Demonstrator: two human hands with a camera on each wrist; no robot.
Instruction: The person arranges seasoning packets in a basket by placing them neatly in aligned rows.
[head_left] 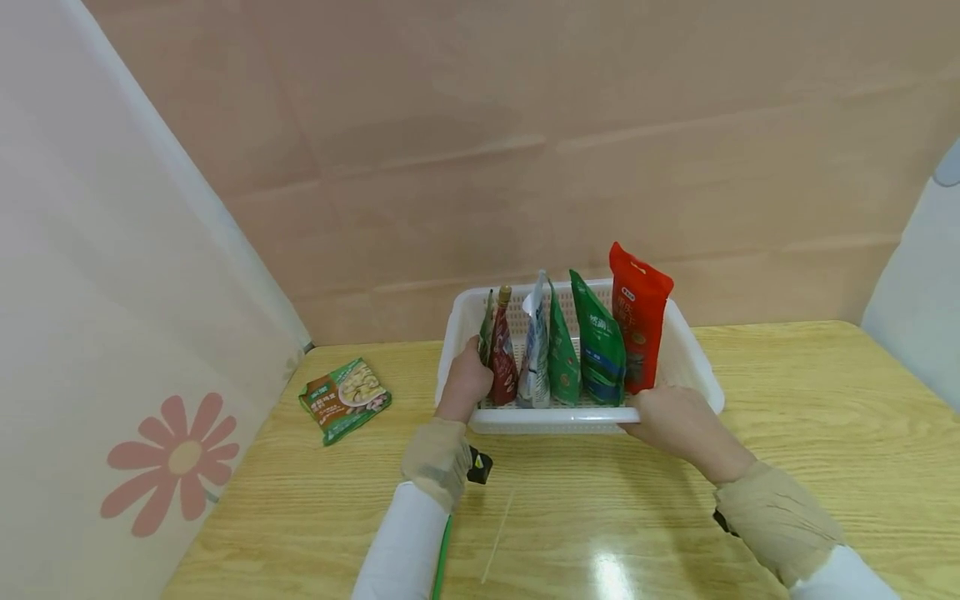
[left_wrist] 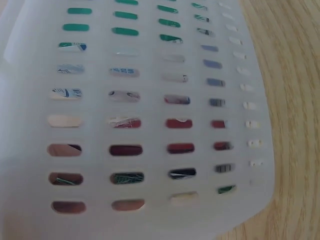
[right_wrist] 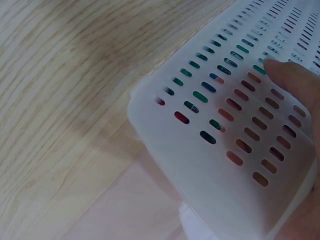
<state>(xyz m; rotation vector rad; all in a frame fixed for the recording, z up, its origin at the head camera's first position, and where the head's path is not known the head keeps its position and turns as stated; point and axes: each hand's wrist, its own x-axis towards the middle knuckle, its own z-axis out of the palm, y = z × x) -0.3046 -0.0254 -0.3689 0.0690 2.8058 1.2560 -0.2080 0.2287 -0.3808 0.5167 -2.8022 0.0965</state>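
Observation:
A white slotted plastic basket (head_left: 555, 419) stands at the back of the table, with a row of upright packs in it. My left hand (head_left: 467, 382) holds the basket's front left rim, its fingers inside beside a narrow green packet (head_left: 486, 327). My right hand (head_left: 671, 421) grips the front right rim; in the right wrist view its thumb (right_wrist: 292, 80) lies on the outer wall, and skin shows through the slots. Between the hands stand a dark red pouch with a gold cap (head_left: 503, 358), a white-blue pouch (head_left: 535, 358), two green pouches (head_left: 602, 350) and a tall red bag (head_left: 637, 317).
On the left of the wooden table (head_left: 570, 517) lies a flat green and brown food packet (head_left: 347, 400). A thin green strip (head_left: 442, 558) shows beside the left sleeve. A beige-pink backdrop (head_left: 525, 167) rises behind the basket, and a white curtain (head_left: 135, 250) hangs at left.

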